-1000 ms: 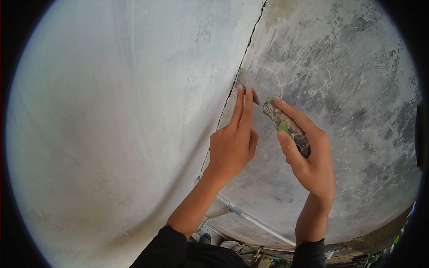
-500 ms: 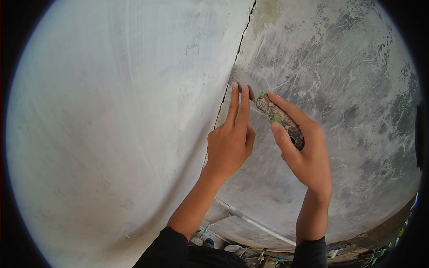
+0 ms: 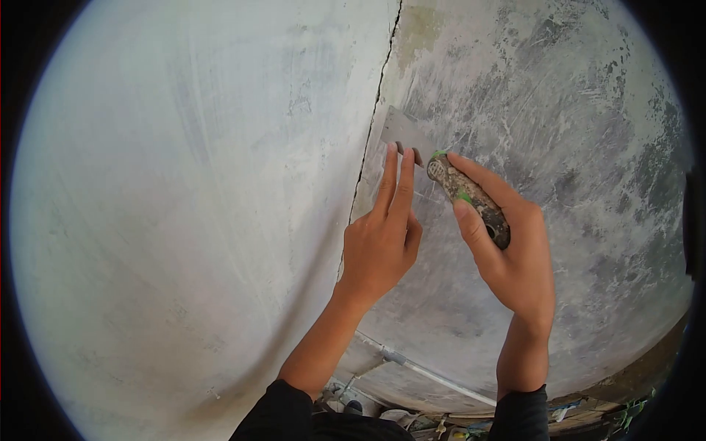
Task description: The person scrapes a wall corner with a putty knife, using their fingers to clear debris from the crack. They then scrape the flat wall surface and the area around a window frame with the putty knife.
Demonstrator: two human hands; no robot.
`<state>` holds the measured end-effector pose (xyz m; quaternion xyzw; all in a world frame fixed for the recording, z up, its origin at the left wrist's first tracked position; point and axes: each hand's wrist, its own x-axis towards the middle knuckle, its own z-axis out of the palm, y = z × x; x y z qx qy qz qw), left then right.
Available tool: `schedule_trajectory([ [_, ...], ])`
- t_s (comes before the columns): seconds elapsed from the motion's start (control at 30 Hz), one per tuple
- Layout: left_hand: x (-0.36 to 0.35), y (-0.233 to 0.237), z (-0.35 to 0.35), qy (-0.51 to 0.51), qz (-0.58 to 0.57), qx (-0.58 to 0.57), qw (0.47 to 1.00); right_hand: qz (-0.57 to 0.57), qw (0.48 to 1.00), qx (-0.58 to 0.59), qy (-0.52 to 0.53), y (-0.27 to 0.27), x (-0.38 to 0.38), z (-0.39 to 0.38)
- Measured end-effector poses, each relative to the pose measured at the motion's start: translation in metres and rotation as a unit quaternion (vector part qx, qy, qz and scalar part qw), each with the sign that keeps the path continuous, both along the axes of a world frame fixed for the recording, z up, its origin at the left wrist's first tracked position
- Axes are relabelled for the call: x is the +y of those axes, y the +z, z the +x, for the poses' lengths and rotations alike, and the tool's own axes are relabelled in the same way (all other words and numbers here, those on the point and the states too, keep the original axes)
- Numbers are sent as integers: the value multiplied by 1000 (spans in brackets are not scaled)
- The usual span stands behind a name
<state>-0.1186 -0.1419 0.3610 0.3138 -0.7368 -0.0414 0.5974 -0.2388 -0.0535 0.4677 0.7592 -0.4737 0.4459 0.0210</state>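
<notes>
My right hand (image 3: 518,246) is wrapped round the worn, green-and-grey handle (image 3: 471,195) of a scraper. Its flat metal blade (image 3: 406,129) lies against the grey wall, just right of a dark crack (image 3: 377,95). Two outstretched fingers of my left hand (image 3: 382,239) touch the lower edge of the blade; the other fingers are bent. The crack runs down from the top and passes behind my left hand.
A smooth white wall (image 3: 184,184) fills the left side, and a mottled grey wall (image 3: 588,184) the right. Low down, a pale pipe (image 3: 441,378) runs slantwise. Planks, leaves and clutter lie at the bottom right.
The blade has moved slightly right, off the crack, and more of it shows. Both hands have shifted a little right and down in view, and the walls have shifted slightly too.
</notes>
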Motion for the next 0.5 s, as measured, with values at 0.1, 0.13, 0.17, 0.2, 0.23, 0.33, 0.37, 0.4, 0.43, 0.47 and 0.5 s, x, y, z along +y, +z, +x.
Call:
schedule_trajectory([
  [0.1,1,3,-2,8,11,5,1000,-26,999,-8,16,2,-11,-7],
  [0.13,2,4,-3,3,7,8,1000,-14,1000,-9,11,7,-6,-6],
  [0.17,4,3,-2,-2,3,8,1000,-1,1000,-13,6,9,-3,-4],
  [0.2,4,4,0,-3,-4,11,1000,-28,999,-18,12,8,-8,-2],
  [0.23,1,6,-1,1,-18,15,1000,-54,998,-18,20,6,-15,-1],
  [0.33,2,1,1,3,-33,13,999,-55,998,-12,11,14,-12,0],
  [0.37,6,-1,2,0,-26,9,1000,-43,999,-10,3,20,-8,0],
  [0.4,6,-1,6,-1,-26,6,1000,-31,999,-25,-2,30,-8,1],
  [0.43,8,-2,7,-9,-16,5,1000,-16,999,-35,-7,41,-8,-2],
  [0.47,12,-7,9,-19,-3,2,1000,0,999,-46,-13,49,-8,-4],
  [0.5,19,-14,10,-30,12,-3,999,-21,998,-52,5,52,-9,-4],
])
